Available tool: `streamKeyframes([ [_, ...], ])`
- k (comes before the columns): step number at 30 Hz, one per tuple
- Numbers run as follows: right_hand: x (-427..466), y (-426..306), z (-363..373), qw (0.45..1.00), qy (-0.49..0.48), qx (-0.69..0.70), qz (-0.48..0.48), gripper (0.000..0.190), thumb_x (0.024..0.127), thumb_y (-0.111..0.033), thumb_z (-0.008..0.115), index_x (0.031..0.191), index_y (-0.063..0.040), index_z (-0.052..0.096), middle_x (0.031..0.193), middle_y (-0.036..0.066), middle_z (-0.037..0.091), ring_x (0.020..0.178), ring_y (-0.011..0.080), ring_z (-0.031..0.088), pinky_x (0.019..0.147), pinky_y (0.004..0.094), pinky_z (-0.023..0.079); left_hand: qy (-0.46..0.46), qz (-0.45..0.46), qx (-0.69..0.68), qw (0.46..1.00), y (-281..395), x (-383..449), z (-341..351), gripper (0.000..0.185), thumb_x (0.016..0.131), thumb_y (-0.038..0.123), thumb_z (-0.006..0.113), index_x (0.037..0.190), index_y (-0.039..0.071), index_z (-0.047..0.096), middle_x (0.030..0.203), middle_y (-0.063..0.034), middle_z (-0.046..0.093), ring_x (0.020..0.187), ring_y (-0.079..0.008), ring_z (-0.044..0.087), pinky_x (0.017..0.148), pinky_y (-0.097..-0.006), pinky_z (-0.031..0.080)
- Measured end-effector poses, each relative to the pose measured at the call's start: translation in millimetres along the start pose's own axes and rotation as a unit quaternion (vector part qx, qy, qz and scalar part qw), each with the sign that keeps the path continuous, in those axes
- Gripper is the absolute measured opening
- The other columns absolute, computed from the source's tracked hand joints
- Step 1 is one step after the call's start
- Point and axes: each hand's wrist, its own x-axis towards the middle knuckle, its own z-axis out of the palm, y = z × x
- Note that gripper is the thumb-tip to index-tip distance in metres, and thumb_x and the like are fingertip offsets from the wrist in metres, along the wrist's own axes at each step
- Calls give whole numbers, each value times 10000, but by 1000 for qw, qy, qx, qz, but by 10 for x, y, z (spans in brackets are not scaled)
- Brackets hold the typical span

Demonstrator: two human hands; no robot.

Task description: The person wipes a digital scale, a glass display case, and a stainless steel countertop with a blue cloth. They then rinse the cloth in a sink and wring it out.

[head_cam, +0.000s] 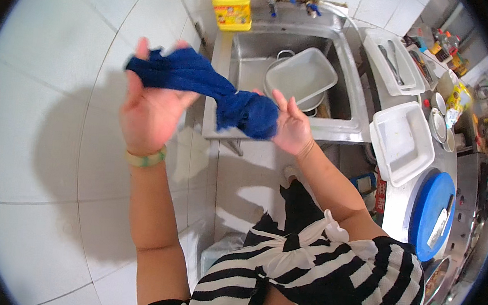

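Note:
A dark blue cloth (198,76) stretches between my two hands in front of the sink's near left corner. My left hand (152,111), with a pale green bangle at the wrist, is raised against the tiled wall; one end of the cloth lies across its spread fingers. The bunched other end rests against the fingers of my right hand (291,126), whose fingertips are partly hidden behind it. Beyond the cloth is a stainless steel sink (349,96). A translucent plastic tub (303,75) sits tilted in it, on a round metal pot that is mostly covered.
A yellow pump jug (232,12) stands at the sink's back left, beside the faucet (272,0). On the right counter are a white tub (403,143), a tray of utensils (395,63), bowls (437,124), and a knife (438,228) on a round blue board (424,209).

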Motion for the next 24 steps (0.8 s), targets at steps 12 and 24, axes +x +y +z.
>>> streamKeyframes([
  [12, 955, -1038, -191, 931, 228, -264, 107, 715, 925, -588, 445, 1467, -148, 287, 1522, 95, 282, 1347, 266, 336, 1080, 473, 280, -33, -71, 202, 976, 16, 1919, 1208, 531, 1038, 419, 159, 1511, 179, 134, 1426, -184, 393, 1305, -363, 402, 1083, -525, 324],
  [24, 1510, -1140, -242, 976, 78, 187, 86, 557, 969, -507, 368, 1288, -76, 519, 1321, 109, 545, 1143, 291, 571, 971, 467, 462, 199, -265, 781, 530, -299, 1832, -887, 515, 914, 304, 560, 1330, 19, 454, 1190, -221, 594, 1110, -305, 576, 956, -414, 456],
])
